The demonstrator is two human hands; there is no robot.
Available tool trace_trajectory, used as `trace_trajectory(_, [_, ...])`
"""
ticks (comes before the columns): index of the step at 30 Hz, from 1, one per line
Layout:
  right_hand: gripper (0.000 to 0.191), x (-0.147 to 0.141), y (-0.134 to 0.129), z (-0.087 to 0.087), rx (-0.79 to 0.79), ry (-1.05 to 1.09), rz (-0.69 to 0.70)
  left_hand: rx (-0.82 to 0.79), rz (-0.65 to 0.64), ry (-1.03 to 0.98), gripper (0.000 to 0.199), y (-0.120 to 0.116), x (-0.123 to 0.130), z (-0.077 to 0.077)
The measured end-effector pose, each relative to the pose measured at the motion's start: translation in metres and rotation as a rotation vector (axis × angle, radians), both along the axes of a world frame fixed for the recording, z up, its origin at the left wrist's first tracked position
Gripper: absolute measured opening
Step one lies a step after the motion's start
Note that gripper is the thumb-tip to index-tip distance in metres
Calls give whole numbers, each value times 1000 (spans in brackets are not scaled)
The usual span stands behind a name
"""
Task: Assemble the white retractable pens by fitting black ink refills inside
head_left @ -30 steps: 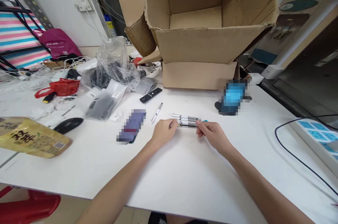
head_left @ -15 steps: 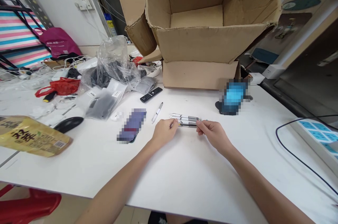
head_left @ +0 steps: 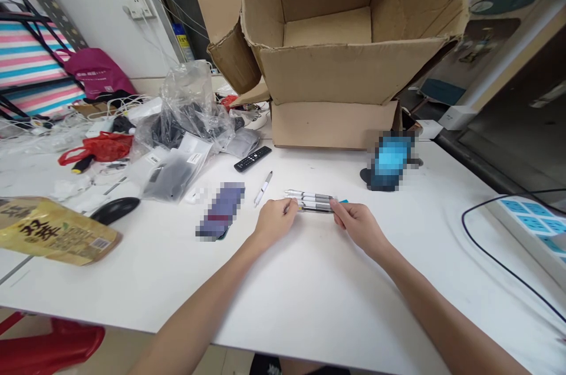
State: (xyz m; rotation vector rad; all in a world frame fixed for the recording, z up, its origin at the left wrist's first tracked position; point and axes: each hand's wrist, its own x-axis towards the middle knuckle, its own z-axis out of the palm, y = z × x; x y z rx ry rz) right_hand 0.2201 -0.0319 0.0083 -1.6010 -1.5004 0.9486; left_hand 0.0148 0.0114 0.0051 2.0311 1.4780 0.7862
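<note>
Several pens lie side by side on the white table (head_left: 292, 286), a white pen with a grey grip (head_left: 307, 194) farthest from me. The nearest one, a dark pen (head_left: 316, 209), runs between my two hands. My left hand (head_left: 277, 219) is closed, thumb and finger pinching its left end. At the right ends, my right hand (head_left: 354, 219) pinches with thumb and forefinger, its other fingers curled under. A bit of teal shows behind its knuckles. Apart from the row, a single white pen (head_left: 263, 188) lies slanted to the left.
A large open cardboard box (head_left: 333, 124) stands behind the pens. Leftward lie a blurred-out phone-shaped item (head_left: 221, 210), a black remote (head_left: 253, 158), plastic bags (head_left: 177, 168) and a yellow pouch (head_left: 57, 230). On the right are a pixelated screen (head_left: 391, 160) and a black cable (head_left: 490, 245).
My right hand has shifted very slightly rightward along the pens, and a bit of teal now shows behind it. My left hand stays in place.
</note>
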Motion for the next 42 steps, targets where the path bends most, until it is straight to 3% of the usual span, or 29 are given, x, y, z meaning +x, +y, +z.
trace_trajectory(9, [31,2,5,0,119,36,23,12,7,20,44,1,0,0])
trace_trajectory(12, [34,3,5,0,105,13,15,4,13,27,45,1,0,0])
trace_trajectory(18, [57,3,2,2,24,-70,33,3,6,35,45,1,-1,-1])
trace_trajectory(26, [31,5,6,0,108,12,47,18,19,85,46,3,-1,-1])
trace_trajectory(34, [49,4,4,-1,22,17,36,74,-6,207,45,-1,-1,-2])
trace_trajectory(42, [29,5,7,-5,102,43,71,87,-9,248,45,-1,-1,-1])
